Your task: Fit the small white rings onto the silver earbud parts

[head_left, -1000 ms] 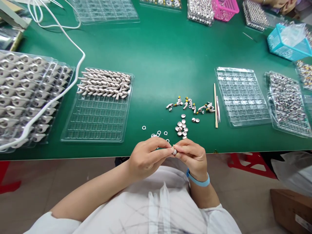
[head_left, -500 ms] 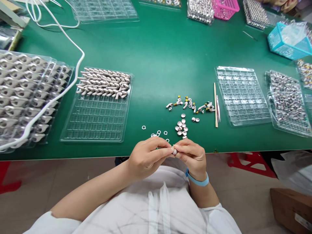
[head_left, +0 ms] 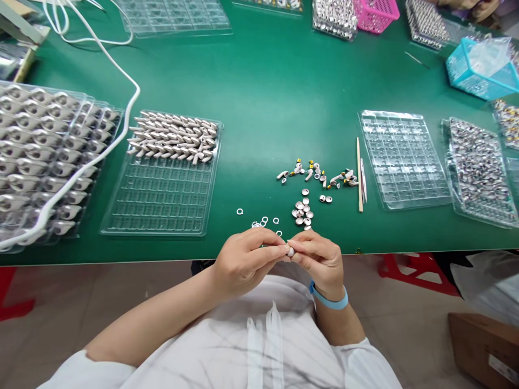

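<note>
At the table's front edge, my left hand [head_left: 246, 260] and my right hand [head_left: 323, 260] meet, both with fingertips closed in a pinch. Between them is a small white rounded earbud part [head_left: 291, 252], mostly covered by the fingers. Just beyond the hands lies a cluster of small round cup-shaped caps [head_left: 300, 212]. Several thin white rings [head_left: 264, 220] are scattered closer to my left hand. Farther back sit loose earbud stem pieces [head_left: 316, 172] with yellow and black bits attached.
Left, a clear tray [head_left: 162, 200] is partly filled with earbud shells, beside stacked full trays [head_left: 36, 146] crossed by a white cable [head_left: 109, 148]. Right are a wooden stick [head_left: 359, 178], tweezers [head_left: 363, 183], a clear tray [head_left: 405, 162], a filled tray [head_left: 478, 167] and a blue basket [head_left: 478, 78].
</note>
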A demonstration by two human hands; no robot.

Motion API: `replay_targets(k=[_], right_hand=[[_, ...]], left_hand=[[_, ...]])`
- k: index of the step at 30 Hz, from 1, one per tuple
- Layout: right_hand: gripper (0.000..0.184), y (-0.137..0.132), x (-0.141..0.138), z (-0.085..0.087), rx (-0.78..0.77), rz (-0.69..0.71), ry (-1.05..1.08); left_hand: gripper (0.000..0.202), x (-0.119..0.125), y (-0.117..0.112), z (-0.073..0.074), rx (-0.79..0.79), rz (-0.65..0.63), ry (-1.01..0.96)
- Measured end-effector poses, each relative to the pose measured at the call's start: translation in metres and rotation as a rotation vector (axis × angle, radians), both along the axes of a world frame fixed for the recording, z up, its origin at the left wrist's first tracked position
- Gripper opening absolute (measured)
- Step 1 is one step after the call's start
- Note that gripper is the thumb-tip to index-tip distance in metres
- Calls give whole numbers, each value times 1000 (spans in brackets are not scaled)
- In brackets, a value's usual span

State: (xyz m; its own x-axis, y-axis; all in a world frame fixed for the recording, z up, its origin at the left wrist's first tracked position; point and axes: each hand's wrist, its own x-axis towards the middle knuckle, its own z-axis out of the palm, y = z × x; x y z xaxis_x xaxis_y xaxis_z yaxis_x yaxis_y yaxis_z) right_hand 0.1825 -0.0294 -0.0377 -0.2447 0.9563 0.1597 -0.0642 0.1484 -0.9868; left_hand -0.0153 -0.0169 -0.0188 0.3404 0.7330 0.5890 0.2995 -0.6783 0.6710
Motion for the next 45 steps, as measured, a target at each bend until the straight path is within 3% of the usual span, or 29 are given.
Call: replay_targets(k=[27, 34, 45], right_hand=[[36, -7, -6, 10, 131, -84, -154], [41, -9, -13, 15, 294, -147, -285], [47, -9, -25, 19, 456, -239, -449]], left_hand=[[15, -2, -1, 2, -83, 8, -16], [21, 2, -1, 0, -33, 74, -21], [35, 0, 0, -8, -39, 45, 18]])
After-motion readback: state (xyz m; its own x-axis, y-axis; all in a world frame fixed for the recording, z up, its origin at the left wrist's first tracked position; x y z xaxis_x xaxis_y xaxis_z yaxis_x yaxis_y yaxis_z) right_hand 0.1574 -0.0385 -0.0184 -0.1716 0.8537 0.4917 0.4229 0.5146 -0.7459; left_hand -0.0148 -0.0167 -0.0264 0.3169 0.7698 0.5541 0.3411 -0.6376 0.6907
